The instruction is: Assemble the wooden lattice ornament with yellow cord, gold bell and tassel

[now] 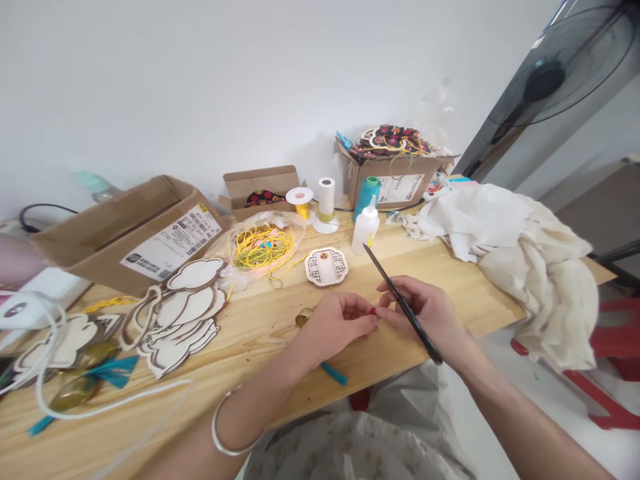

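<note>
My left hand (pixel 340 321) is closed, its thumb and fingertips pinching a small red piece (pixel 373 311). Too little of that piece shows to tell its kind. Meeting it from the other side, my right hand (pixel 423 308) has its fingertips at the red piece, while slim black tweezers (pixel 411 316) rest across its fingers, pointing up and away. Under my left wrist, a brass-coloured bell (pixel 303 317) is partly hidden, and a teal tassel (pixel 334 373) sticks out on the near side. A wooden fretwork plaque (pixel 327 267) lies just beyond my hands.
Behind stand a white squeeze bottle (pixel 365 230), a teal thread cone (pixel 369 193) and spools (pixel 327 200). Yellow cord (pixel 265 247) fills a plastic bag. Cardboard boxes (pixel 125 233) line the wall. Wooden cutouts (pixel 185 313) lie left; white cloth (pixel 505 240) drapes right.
</note>
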{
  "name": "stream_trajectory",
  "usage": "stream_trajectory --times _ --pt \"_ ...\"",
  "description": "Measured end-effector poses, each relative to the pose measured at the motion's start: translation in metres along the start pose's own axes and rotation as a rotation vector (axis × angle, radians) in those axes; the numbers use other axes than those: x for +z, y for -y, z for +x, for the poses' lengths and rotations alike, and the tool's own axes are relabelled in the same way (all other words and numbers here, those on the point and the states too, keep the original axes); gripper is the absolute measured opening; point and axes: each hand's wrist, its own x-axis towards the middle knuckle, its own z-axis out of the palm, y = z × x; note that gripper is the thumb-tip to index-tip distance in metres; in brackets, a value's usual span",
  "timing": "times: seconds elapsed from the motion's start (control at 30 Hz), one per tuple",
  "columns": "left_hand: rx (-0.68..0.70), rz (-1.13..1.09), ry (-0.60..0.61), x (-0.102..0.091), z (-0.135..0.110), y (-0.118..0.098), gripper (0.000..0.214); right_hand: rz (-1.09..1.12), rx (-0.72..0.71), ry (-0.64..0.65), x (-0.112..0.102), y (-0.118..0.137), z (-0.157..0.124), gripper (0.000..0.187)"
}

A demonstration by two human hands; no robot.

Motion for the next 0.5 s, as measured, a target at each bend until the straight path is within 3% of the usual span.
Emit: stream_trajectory --times 0.5 --pt "0.041 -0.155 -0.047 0.0032 0.0016 -0.0030 0.017 0.047 0.013 -0.113 0.0032 -0.0046 -0.0010 0.032"
